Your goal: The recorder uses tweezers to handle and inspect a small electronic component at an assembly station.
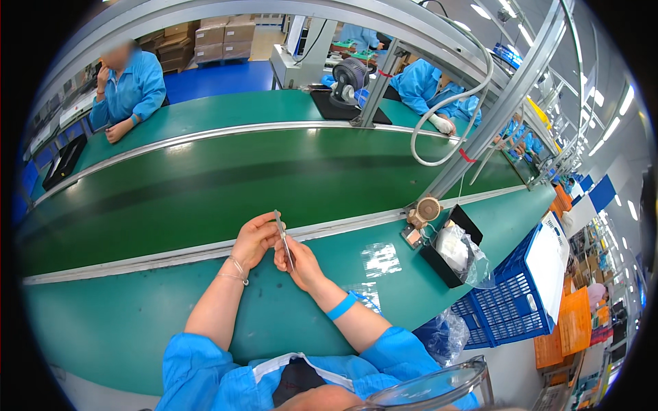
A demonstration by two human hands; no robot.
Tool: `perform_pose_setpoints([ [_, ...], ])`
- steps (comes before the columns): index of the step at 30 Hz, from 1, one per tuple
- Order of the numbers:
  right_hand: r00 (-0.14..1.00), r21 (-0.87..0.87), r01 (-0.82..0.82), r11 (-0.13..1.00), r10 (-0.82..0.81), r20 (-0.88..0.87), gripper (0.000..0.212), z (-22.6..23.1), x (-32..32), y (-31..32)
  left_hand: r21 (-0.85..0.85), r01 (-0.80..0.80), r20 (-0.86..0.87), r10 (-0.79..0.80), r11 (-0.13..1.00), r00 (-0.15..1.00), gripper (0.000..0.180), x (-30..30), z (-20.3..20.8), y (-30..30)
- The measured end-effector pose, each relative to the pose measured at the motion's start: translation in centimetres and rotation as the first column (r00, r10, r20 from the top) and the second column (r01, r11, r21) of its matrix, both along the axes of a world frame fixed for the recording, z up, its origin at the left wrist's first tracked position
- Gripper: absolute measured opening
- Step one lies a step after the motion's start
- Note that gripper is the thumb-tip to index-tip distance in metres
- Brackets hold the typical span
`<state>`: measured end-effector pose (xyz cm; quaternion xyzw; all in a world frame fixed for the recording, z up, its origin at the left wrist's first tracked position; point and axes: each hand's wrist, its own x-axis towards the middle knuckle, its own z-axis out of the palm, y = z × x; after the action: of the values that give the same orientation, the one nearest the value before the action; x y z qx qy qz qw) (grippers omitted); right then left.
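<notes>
Both hands hold one thin, flat, grey-and-dark piece (284, 241), seen nearly edge-on and tilted above the belt's near rail. My left hand (255, 240), with a thin bracelet at its wrist, is closed on the piece's upper part from the left. Lower down, my right hand (300, 262) grips it from the right. A blue band (341, 305) circles my right wrist. The piece's faces are turned mostly out of sight, so its exact kind cannot be made out.
A green conveyor belt (171, 198) runs across beyond the green bench (151, 301). To the right are a small tan fan (426, 209), a black box (444, 268) with plastic bags and a blue crate (504, 305). A metal post (456, 164) rises there. Co-workers (140, 82) sit opposite.
</notes>
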<state>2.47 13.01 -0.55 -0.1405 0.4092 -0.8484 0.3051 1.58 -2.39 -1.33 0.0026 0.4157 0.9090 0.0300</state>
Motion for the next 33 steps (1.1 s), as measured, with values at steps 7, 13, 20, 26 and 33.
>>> perform_pose_setpoints([
  [7, 1.000, 0.008, 0.022, 1.000, -0.022, -0.005, 0.034, 0.0, -0.3, 0.0, 0.058, -0.051, 0.003, 0.051, 0.997, 0.999, 0.038, -0.2, 0.7, 0.1],
  [13, 0.999, 0.003, 0.027, 1.000, -0.027, 0.021, 0.035, -0.2, -0.2, 0.0, 0.077, -0.064, 0.013, 0.063, 0.995, 0.998, 0.036, -0.1, 0.5, 0.0],
  [20, 0.998, -0.014, 0.032, 0.999, -0.031, 0.054, 0.036, -0.2, -0.2, 0.0, 0.098, -0.066, 0.010, 0.065, 0.993, 0.998, 0.034, -0.1, 0.2, -0.2],
  [26, 0.999, -0.023, 0.026, 0.999, -0.025, 0.044, 0.036, -0.3, -0.3, 0.0, 0.091, -0.065, 0.002, 0.065, 0.994, 0.998, 0.032, -0.3, -0.2, -0.4],
  [33, 0.998, -0.014, 0.023, 1.000, -0.022, 0.057, 0.036, -0.2, -0.3, 0.0, 0.135, -0.060, 0.007, 0.060, 0.989, 0.998, 0.035, -0.2, 0.1, -0.5],
])
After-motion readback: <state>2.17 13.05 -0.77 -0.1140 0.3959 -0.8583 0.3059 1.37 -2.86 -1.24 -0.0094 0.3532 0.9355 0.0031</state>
